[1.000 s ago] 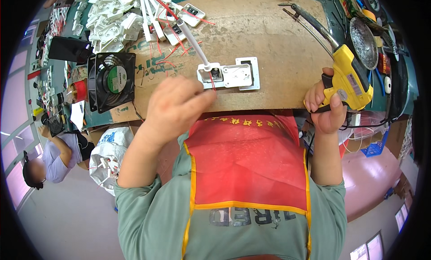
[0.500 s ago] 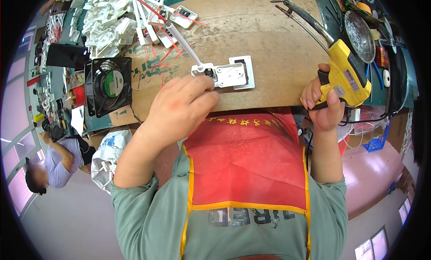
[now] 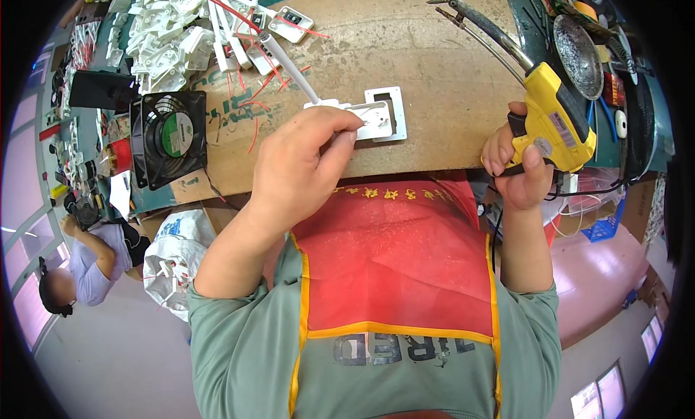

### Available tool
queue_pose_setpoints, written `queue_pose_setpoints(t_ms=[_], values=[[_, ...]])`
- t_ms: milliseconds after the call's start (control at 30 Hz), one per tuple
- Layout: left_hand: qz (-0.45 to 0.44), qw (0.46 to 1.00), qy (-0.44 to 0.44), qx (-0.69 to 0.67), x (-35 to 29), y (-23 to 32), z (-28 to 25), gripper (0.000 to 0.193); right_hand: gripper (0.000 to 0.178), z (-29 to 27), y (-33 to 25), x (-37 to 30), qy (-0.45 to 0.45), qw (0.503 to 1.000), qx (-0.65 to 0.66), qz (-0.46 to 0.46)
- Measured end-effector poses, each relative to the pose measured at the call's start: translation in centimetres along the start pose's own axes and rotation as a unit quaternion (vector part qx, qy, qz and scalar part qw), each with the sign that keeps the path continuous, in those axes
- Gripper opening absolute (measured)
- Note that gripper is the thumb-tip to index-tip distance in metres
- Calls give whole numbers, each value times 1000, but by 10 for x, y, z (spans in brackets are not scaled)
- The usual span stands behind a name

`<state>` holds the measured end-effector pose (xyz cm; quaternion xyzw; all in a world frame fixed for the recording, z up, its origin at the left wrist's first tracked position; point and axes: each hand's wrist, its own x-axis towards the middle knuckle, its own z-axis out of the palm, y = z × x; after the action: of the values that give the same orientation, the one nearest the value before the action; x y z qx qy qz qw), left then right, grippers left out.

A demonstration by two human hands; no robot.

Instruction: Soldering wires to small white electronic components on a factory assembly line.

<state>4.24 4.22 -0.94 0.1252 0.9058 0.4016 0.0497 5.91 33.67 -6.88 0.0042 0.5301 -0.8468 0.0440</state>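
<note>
Near the frame's centre, a flat white plastic socket plate [image 3: 376, 119] with a square frame lies on the scuffed brown board [image 3: 434, 72]. The left hand [image 3: 304, 166], knuckles up, pinches its near edge. At right, the right hand [image 3: 517, 169] is clenched around a chunky yellow soldering gun [image 3: 554, 119] with a long metal tip

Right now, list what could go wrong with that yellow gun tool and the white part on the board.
The right hand grips the yellow gun tool off the table edge; its long metal tip points over the board and may be hot.

The left hand pinches the white part at the near edge; fingers sit where the tip would land.

Loose red wires nearby could snag.
</note>
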Motion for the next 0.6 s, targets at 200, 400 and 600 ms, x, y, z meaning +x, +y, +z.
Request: queue_pose_setpoints(t_ms=[200, 400, 600], values=[[127, 983, 88, 100, 5, -8, 18, 16, 79, 3, -7, -19, -1, 999, 18, 45], [194, 959, 138, 154, 6, -19, 32, 23, 79, -6, -9, -57, -47, 996, -19, 73], [168, 964, 103, 178, 5, -10, 25, 20, 65, -20, -10, -67, -148, 985, -52, 77]])
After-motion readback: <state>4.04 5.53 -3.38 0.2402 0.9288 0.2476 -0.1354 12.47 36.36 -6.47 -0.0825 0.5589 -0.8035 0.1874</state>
